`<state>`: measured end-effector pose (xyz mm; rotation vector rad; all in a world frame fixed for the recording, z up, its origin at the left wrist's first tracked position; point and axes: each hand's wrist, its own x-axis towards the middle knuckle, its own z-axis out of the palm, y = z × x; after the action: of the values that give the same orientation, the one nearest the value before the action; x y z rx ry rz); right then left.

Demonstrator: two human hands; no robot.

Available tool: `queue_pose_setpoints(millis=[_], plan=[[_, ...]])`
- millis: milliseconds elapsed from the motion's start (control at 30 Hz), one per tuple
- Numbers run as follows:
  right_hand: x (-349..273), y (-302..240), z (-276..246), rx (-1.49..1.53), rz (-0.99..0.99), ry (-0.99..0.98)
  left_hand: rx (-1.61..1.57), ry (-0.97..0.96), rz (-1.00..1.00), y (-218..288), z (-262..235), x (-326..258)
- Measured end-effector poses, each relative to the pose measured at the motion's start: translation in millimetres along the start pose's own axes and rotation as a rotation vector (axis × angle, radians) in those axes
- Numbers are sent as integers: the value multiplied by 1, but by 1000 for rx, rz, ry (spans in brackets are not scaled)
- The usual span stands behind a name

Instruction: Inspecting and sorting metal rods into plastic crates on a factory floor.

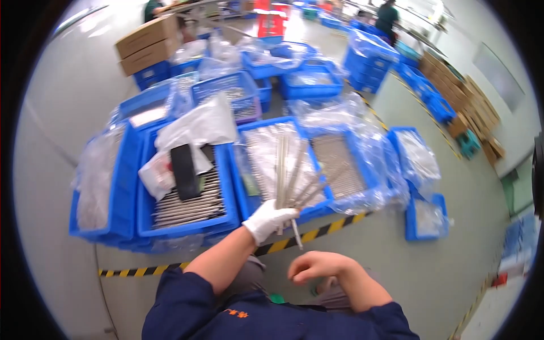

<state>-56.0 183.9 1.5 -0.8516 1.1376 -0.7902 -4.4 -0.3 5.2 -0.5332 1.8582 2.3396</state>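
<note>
My left hand (269,221), in a white glove, grips a fanned bunch of thin metal rods (281,164). Their long ends spread upward over the open blue bins, and one short end juts out below the glove. My bare right hand (318,265) is held lower and to the right, apart from the rods. Its fingers are curled in, with nothing visible in them. Behind the rods stands a blue bin (243,195) with a clear plastic liner. The bin (371,170) to its right holds rows of similar rods (340,164).
Left of these, a blue bin (141,207) holds metal rods, white bags and a black flat object (185,170). More bins and cardboard boxes (146,45) stand behind. Black-and-yellow tape (283,243) crosses the floor before me. A person (387,20) stands far right.
</note>
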Motion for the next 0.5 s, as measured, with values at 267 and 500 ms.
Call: queue_pose_setpoints(millis=[267, 500], plan=[[-42, 3, -58, 789, -748, 939, 183, -186, 49, -26, 6, -5], [-57, 10, -69, 817, -841, 859, 191, -220, 15, -17, 15, -6]])
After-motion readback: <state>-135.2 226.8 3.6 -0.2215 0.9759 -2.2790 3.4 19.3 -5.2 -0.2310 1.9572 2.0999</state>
